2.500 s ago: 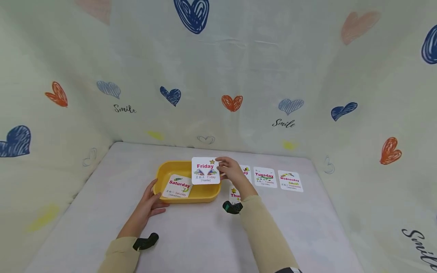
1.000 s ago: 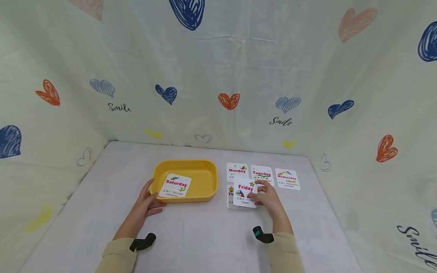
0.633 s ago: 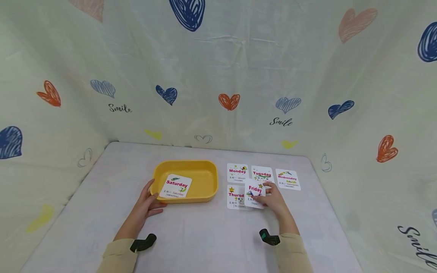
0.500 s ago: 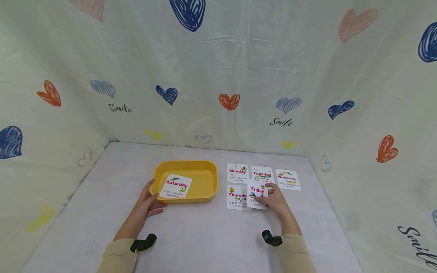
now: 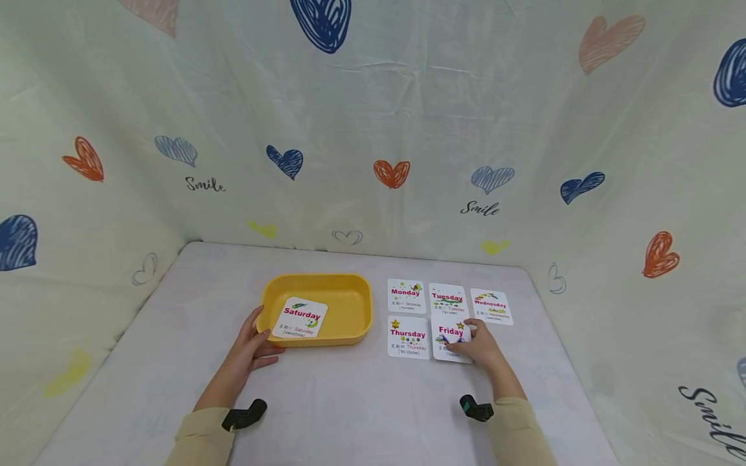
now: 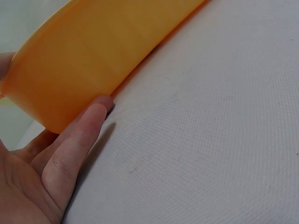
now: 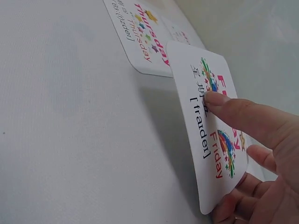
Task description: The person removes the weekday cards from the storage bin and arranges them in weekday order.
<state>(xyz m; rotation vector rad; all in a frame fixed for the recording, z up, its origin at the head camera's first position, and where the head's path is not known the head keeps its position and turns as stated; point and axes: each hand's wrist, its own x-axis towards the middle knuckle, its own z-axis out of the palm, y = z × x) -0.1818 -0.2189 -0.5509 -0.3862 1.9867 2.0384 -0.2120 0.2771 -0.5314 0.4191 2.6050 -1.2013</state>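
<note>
My right hand pinches the Friday card, thumb on its printed face and fingers behind. In the right wrist view the card tilts up from the table, its shadow beneath it. The Thursday card lies just to its left, and the Tuesday card lies behind it, overlapped by its top in the head view. At the left, my left hand grips the corner of a yellow tray, thumb at the rim, fingers low against the underside. Inside the tray rests the Saturday card.
The Monday card and the Wednesday card lie in the back row with Tuesday. All stand on a table with a white cloth. A heart-print curtain surrounds the back and sides.
The right hand has carried the Friday card from above the tray rightward across Thursday and down, to Thursday's right side. Monday and Thursday now show fully. The left hand has stayed at the tray.
</note>
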